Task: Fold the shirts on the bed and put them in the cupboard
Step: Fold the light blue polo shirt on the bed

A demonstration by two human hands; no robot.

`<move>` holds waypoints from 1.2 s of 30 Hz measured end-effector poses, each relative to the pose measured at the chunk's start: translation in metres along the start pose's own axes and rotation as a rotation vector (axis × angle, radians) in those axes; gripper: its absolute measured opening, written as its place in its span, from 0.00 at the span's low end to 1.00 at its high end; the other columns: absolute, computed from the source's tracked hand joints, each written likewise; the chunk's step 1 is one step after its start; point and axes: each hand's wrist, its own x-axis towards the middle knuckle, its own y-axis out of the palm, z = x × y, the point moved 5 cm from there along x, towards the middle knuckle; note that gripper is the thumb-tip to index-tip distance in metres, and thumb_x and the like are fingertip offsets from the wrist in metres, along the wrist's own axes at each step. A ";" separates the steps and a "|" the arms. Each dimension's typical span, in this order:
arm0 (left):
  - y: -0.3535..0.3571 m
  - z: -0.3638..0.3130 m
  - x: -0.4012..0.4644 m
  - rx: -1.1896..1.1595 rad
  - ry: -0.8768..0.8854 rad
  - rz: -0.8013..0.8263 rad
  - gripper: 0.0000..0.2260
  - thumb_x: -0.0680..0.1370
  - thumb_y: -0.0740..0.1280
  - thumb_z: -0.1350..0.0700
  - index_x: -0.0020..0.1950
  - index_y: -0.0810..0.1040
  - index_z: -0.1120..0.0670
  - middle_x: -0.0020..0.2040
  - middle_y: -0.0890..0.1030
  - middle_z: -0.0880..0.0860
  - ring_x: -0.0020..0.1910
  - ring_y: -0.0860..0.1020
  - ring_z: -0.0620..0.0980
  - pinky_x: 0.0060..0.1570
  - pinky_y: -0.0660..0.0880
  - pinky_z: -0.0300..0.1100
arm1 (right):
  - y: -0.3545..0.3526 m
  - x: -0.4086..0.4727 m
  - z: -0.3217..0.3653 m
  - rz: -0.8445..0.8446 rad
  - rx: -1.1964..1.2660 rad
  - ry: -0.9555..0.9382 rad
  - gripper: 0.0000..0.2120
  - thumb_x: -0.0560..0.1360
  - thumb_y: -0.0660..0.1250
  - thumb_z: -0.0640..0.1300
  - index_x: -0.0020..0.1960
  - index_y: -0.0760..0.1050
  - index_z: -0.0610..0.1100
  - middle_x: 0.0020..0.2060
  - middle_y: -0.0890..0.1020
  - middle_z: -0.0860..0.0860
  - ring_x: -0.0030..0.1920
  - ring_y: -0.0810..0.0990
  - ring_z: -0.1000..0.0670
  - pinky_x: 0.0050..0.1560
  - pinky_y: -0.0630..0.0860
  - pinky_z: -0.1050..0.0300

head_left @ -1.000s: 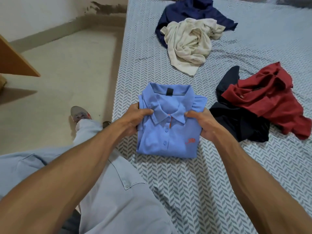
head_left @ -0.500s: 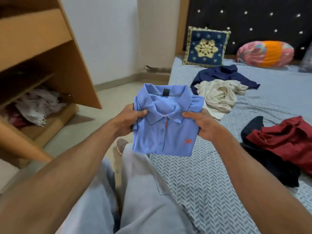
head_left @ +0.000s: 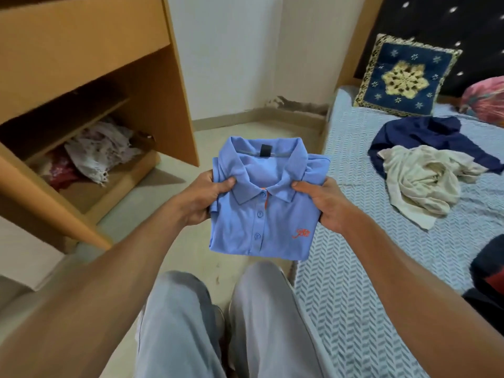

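So the folded blue polo shirt [head_left: 266,211] is being held up in the air, over the floor between the bed [head_left: 341,296] and the cupboard [head_left: 81,64], collar facing up and buttons showing. Left hand [head_left: 201,199] is gripping the left edge with the thumb pressing on the collar, right hand [head_left: 323,204] is doing the same on the other side, so both grips are closed on the shirt and keeping the fold flat.

Looks to me like folding is done for this one and it's the carrying step now. Next move is probably swinging it left and sliding it onto a cupboard shelf [head_left: 109,184] without letting the fold flop open. That lower shelf is already holding a crumpled whitish lacy cloth [head_left: 101,152] and something reddish, so space could be tight.

Still waiting on the bed: a cream shirt [head_left: 420,181] lying on a navy shirt [head_left: 417,132], plus dark and red clothing at the right edge. An embroidered blue cushion [head_left: 406,77] is sitting at the headboard.
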 end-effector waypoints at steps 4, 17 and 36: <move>-0.053 0.016 0.070 -0.027 -0.089 -0.022 0.13 0.81 0.69 0.54 0.65 0.78 0.55 0.59 0.85 0.55 0.58 0.84 0.54 0.58 0.80 0.52 | 0.039 0.081 -0.026 -0.013 -0.040 0.078 0.08 0.73 0.75 0.36 0.52 0.82 0.43 0.43 0.88 0.48 0.44 0.87 0.48 0.43 0.84 0.51; -0.134 -0.143 0.087 -0.098 -0.283 -0.138 0.11 0.83 0.66 0.60 0.65 0.78 0.57 0.58 0.85 0.55 0.56 0.84 0.54 0.53 0.82 0.48 | 0.143 0.142 0.111 0.052 -0.081 0.327 0.15 0.74 0.76 0.41 0.59 0.81 0.40 0.51 0.87 0.44 0.52 0.86 0.44 0.57 0.82 0.40; -0.203 -0.394 -0.006 -0.164 -0.282 -0.369 0.08 0.83 0.66 0.55 0.62 0.79 0.49 0.54 0.86 0.51 0.53 0.85 0.52 0.57 0.81 0.53 | 0.284 0.143 0.383 0.339 -0.134 0.253 0.10 0.75 0.74 0.34 0.55 0.81 0.38 0.46 0.87 0.45 0.47 0.87 0.46 0.43 0.84 0.54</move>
